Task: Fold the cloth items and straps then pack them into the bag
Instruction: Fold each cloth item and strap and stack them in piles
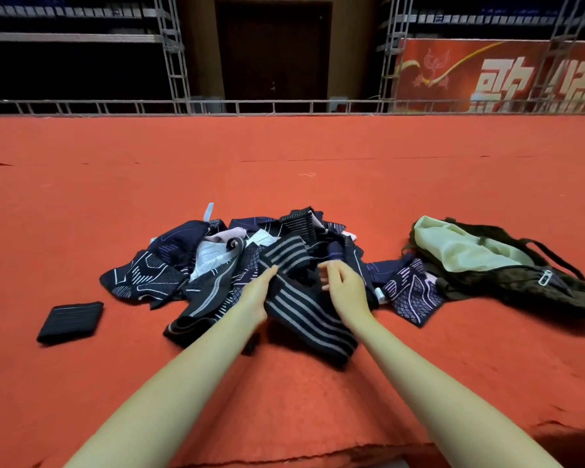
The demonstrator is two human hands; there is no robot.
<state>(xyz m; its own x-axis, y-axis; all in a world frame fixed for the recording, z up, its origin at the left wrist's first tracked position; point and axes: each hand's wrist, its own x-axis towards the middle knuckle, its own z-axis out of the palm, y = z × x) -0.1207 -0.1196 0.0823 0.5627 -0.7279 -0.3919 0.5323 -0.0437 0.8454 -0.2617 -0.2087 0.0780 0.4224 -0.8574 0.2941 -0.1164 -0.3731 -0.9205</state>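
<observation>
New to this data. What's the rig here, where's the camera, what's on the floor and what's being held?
There is no robot: a person works with two bare hands, and the single picture comes from a wide-angle camera on their head, looking forward and down. The surface is a red carpet. In the middle lies a pile of dark patterned cloth items. One folded dark cloth sits apart on the left. On the right lies the dark bag, open, with a pale lining showing. The left hand grips a dark strap with grey stripes that trails toward the camera. The right hand hovers over the same strap, fingers curled; whether it grips anything is unclear.
</observation>
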